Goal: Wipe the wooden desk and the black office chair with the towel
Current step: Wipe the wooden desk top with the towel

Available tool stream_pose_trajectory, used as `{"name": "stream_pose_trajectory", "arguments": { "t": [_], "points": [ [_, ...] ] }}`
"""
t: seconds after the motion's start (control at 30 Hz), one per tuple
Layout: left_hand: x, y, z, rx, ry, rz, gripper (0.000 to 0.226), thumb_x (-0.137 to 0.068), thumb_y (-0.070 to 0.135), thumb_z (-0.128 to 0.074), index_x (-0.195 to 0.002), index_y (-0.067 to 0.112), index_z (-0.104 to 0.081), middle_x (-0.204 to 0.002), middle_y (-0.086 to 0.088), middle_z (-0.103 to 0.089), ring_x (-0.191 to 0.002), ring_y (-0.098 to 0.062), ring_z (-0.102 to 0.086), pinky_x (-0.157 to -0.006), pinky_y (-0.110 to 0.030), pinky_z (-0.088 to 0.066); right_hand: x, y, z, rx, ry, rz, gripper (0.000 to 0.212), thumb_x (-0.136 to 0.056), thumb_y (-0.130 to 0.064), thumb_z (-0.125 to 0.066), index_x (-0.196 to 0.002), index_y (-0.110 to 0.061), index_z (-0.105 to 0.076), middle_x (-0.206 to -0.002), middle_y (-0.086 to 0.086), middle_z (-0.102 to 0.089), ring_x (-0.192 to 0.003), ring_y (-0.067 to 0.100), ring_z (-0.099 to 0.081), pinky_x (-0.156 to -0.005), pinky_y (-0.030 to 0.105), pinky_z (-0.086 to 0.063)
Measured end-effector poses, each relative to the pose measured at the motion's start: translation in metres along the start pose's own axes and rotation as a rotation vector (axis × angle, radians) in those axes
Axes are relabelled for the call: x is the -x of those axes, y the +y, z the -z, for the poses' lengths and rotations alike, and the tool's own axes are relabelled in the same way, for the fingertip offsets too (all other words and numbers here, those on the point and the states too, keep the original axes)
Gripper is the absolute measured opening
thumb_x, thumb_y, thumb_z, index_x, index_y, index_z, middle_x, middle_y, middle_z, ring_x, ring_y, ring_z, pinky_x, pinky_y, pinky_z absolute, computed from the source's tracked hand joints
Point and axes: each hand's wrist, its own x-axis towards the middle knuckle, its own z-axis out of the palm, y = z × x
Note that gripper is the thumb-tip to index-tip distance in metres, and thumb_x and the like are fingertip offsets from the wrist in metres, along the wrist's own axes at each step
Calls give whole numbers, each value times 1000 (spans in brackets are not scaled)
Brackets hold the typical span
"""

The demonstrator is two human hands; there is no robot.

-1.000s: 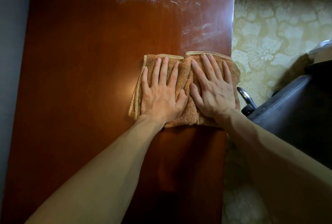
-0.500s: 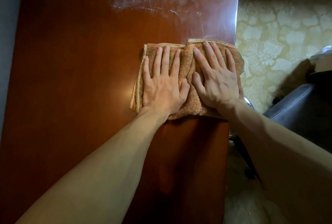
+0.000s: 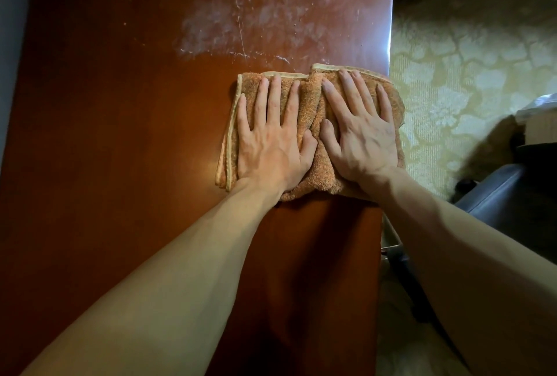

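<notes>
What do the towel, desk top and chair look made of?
Towel: looped terry cloth, probably cotton; fuzzy orange-brown pile with a paler hemmed edge.
Desk: reddish-brown wood or veneer under a glossy varnish; it reflects light, and dusty smears sit on the surface.
Chair: dark, smooth and slightly shiny, likely leather or vinyl; cannot tell which.

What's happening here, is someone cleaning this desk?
Yes. A person presses the left hand and right hand flat, side by side, on a folded orange-brown towel lying on the wooden desk near its right edge. A whitish dusty patch just beyond the towel is not yet wiped. The black office chair stands to the right on the patterned carpet, untouched.
</notes>
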Motion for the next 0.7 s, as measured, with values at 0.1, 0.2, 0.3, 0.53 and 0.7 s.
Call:
{"name": "stream_pose_trajectory", "arguments": {
  "t": [0.1, 0.2, 0.3, 0.53, 0.7],
  "points": [
    [-14, 1, -1, 0, 13, 6, 76, -98, 52, -22, -166, 20, -6, -173, -12, 0, -160, -27, 2, -126, -58, -4, -12, 4, -1, -8, 16, -18, 64, -100, -45, -33, -162, -29, -27, -171, 5, -22, -159, 19, -13, -128, 51, -8],
    [-27, 1, -2, -2, 20, 13, 76, -99, 52, -22, -166, 21, -6, -173, -11, 0, -160, -27, 1, -126, -58, -3, -23, 8, -3, -9, 30, -25, 64, -100, -45, -34, -162, -29, -29, -170, 5, -23, -159, 19, -14, -128, 51, -9],
    [-38, 2, -2, 1, 32, 19, 76, -99, 53, -21, -166, 21, -7, -173, -12, -2, -160, -27, 0, -126, -58, -4, -34, 12, -4, -4, 29, -24, 64, -100, -45, -34, -162, -29, -29, -170, 5, -22, -159, 19, -14, -128, 51, -9],
    [-58, 3, -3, 4, 58, 38, 75, -98, 53, -22, -165, 21, -10, -172, -12, -6, -160, -27, -3, -125, -58, -6, -55, 17, -3, -11, 55, -19, 63, -100, -44, -33, -161, -29, -31, -169, 6, -26, -158, 20, -17, -128, 51, -11],
    [-71, 4, -3, 6, 72, 53, 74, -98, 52, -22, -165, 21, -12, -172, -13, -7, -159, -27, -5, -125, -58, -6, -68, 23, -3, -3, 60, -7, 63, -101, -45, -33, -161, -30, -31, -169, 6, -26, -158, 19, -17, -128, 51, -12]
  ]
}}
